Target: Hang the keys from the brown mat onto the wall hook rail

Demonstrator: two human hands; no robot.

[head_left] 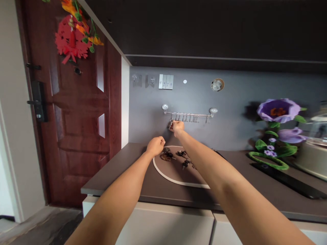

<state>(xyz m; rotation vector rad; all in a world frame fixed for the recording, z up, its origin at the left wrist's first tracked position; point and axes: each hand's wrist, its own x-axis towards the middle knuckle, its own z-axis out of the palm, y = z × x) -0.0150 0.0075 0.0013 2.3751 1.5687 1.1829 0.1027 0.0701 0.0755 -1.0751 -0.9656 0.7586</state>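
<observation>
Mid-dim indoor feed on my end. Shelf (204, 30) nearly black; door (81, 156) shows white glare patches. Flower (278, 115) casts a dark shadow leftward on the wall (235, 92), so I'd put light to the right. Wide-lens warp, door leaning. Keys (186, 164) soft; small item (170, 124) in right hand (178, 126) also soft (can't make out detail).
</observation>
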